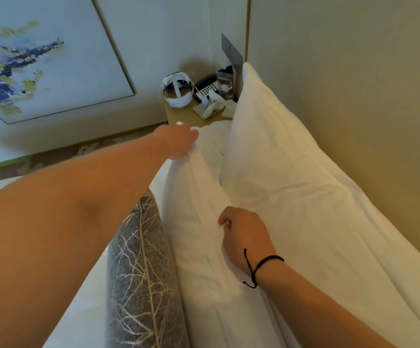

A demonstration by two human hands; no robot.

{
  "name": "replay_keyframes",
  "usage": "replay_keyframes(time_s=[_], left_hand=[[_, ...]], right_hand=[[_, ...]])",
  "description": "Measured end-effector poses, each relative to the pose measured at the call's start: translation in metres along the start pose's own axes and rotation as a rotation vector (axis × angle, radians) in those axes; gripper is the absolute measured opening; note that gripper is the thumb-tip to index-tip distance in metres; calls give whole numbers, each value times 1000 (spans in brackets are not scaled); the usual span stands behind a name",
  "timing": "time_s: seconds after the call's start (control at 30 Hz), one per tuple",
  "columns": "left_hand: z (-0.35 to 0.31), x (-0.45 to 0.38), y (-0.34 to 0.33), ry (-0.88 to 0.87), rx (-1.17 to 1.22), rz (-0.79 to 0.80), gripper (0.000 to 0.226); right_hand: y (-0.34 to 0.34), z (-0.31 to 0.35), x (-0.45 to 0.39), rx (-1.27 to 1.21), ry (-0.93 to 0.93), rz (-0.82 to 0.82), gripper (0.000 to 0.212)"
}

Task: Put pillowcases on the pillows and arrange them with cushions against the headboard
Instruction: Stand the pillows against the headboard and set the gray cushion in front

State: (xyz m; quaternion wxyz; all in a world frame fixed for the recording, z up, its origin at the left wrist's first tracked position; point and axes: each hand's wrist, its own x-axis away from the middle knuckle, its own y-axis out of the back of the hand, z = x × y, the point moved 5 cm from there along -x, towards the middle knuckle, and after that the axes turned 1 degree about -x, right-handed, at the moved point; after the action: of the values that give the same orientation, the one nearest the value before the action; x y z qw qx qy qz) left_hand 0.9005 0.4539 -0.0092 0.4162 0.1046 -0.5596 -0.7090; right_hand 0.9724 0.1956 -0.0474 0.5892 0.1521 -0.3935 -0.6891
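Note:
Two white pillows stand on the bed along the beige headboard [354, 84]. The rear pillow [291, 172] leans against the headboard. The front pillow [198, 234] stands just before it. My left hand [178, 141] grips the front pillow's far top corner. My right hand [244, 237], with a black cord on the wrist, has its fingers curled into the fabric along that pillow's top edge. A grey cushion [138, 272] with a pale branch pattern leans against the front pillow's near side.
A wooden bedside table [181, 114] stands beyond the pillows with a white headset [177, 90], a dark telephone [205, 86] and small white items. A framed abstract painting [40, 61] hangs on the left wall. White bed linen [83, 310] lies at the lower left.

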Motion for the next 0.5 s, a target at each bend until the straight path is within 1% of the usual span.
replay_keyframes(time_s=[0.07,0.13,0.27,0.4,0.5], left_hand=[[8,-9,9,21,15,-30,27],[16,-16,22,38,35,-67,24],[21,-27,53,11,-56,-133,21],[18,-29,64,68,-41,-293,27],[13,-29,64,178,44,-444,25]], right_hand=[[3,1,0,8,13,-9,32],[5,1,2,-2,13,-16,32],[9,-4,4,-58,-6,-68,31],[19,-7,4,-25,27,-98,30],[31,-14,2,3,23,-139,30]])
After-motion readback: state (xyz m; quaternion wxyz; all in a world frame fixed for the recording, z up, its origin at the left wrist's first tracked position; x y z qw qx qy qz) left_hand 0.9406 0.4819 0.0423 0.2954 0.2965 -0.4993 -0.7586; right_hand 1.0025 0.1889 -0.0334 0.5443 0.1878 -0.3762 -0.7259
